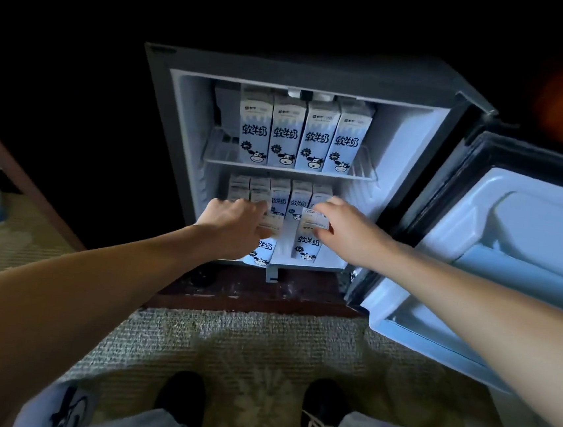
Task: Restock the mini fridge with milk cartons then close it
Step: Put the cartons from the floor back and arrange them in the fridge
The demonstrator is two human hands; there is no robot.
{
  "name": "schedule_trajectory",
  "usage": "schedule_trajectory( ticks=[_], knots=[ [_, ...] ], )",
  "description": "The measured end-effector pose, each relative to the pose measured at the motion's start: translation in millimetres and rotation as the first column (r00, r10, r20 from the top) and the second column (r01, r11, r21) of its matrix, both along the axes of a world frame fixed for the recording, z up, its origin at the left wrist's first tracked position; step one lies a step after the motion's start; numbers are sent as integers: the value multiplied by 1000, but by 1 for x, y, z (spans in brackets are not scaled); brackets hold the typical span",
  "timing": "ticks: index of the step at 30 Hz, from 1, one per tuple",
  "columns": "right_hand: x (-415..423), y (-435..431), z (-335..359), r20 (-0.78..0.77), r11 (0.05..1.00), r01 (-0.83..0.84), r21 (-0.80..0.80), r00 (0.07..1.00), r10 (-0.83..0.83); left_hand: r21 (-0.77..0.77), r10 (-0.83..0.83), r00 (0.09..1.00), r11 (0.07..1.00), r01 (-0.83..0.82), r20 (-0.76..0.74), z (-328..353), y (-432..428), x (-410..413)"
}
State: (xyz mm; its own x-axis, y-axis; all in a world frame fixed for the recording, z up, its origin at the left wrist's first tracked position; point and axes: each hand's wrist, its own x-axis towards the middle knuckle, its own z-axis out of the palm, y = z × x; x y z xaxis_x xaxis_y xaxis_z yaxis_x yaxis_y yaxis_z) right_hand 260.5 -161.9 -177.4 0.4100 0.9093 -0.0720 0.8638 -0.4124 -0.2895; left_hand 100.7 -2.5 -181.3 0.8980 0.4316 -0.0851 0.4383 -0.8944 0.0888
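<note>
Carpet point(261, 342) lies under the person's dark shoes point(183, 400), and a wooden base point(251, 293) carries the fridge point(321, 71), whose door point(496, 254) stands swung wide to the right. On the wire shelf point(216, 159) four cartons point(286, 133) stand upright in a row, printed faces toward the camera. Below, a back row of cartons point(290, 193) fills the lower compartment and stands close behind both hands. The left hand point(234, 222) grips the top of the left front carton point(263, 249), fingers closed over it. The right hand point(344, 229) holds the right front carton point(308, 240) by its top, fingers wrapped round it. Both front cartons stand on end, long axis vertical, faces outward, with a narrow gap between them.
</note>
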Motion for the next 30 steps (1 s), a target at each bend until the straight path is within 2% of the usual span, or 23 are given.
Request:
schedule_trajectory(
  ticks=[6,14,23,30],
  knots=[
    [25,41,-50,-5,999,28,-30,1000,-28,-57,49,999,997,-49,6,-45,27,23],
    [46,86,-95,17,994,55,90,998,-57,-83,97,994,992,-93,50,-79,48,49],
    [52,113,-110,19,986,84,144,996,-88,-58,78,994,996,-74,70,-95,50,55],
    [50,118,-113,14,991,82,108,996,-84,-39,55,996,998,-53,67,-97,52,57]
  ],
)
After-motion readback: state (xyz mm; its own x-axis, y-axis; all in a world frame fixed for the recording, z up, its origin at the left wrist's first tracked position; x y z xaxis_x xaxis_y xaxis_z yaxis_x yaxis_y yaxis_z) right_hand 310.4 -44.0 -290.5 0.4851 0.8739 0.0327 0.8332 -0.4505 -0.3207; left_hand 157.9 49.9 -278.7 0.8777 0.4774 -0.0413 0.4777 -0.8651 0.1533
